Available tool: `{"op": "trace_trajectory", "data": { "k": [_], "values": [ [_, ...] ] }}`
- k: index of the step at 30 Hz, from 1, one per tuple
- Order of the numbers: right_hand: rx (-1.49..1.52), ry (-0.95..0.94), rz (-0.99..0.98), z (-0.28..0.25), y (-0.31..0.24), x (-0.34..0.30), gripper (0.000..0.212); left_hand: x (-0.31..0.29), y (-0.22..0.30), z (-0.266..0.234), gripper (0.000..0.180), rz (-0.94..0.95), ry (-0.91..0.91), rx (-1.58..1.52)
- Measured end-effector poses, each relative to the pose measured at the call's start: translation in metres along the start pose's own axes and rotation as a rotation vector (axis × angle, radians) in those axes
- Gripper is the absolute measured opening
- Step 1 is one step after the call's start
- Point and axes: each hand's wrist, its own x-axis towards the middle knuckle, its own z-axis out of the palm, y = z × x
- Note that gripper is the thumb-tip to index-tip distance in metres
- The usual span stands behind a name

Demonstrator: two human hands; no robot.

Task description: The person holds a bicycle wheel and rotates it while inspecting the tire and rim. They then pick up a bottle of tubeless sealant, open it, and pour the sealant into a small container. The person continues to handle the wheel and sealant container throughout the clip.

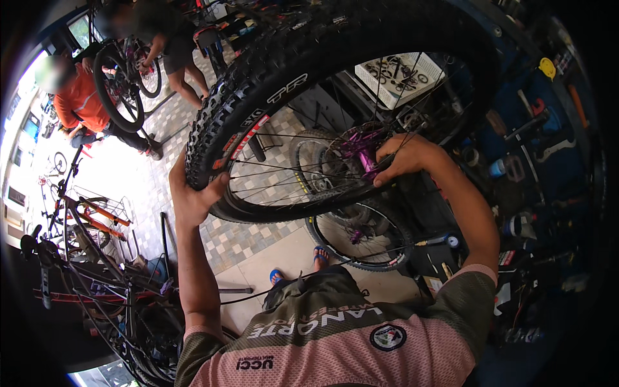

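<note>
A bicycle wheel [288,91] with a black knobby tyre is held up in front of me, tilted, its spokes running to a purple hub [365,149]. My left hand [195,188] grips the tyre and rim at the wheel's left side, thumb over the inner edge. With my right hand [407,157] I hold the wheel by the hub, fingers wrapped round its near end. Part of the right fingers is hidden behind the hub. Below, a second wheel [392,263] with a purple hub rests on the floor near my feet.
A white plastic basket [418,97] of small parts stands beyond the wheel. Tools hang on a dark board [561,174] at right. A bike frame [116,284] stands at lower left, near an orange bike [100,216]. Two people work on a bicycle [119,87] at upper left.
</note>
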Motion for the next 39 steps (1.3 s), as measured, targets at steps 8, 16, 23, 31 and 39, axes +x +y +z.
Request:
{"op": "trace_trajectory", "data": {
  "k": [8, 16, 23, 31, 39],
  "values": [
    [0.113, -0.059, 0.002, -0.013, 0.016, -0.006, 0.081, 0.012, 0.009, 0.008, 0.066, 0.068, -0.020, -0.020],
    [0.337, -0.036, -0.184, -0.008, 0.010, -0.002, 0.071, 0.013, 0.016, 0.009, 0.063, 0.097, -0.027, 0.004],
    [0.421, -0.103, -0.102, -0.014, 0.021, -0.005, 0.052, 0.008, 0.008, 0.007, 0.067, 0.052, -0.037, -0.005],
    [0.504, 0.881, 0.028, 0.024, 0.038, -0.118, 0.031, 0.000, -0.009, 0.002, 0.061, 0.088, -0.030, -0.058],
    [0.322, 1.310, 0.707, 0.089, 0.156, -0.166, 0.047, 0.026, 0.017, 0.016, 0.073, 0.183, 0.037, 0.024]
  ]
}}
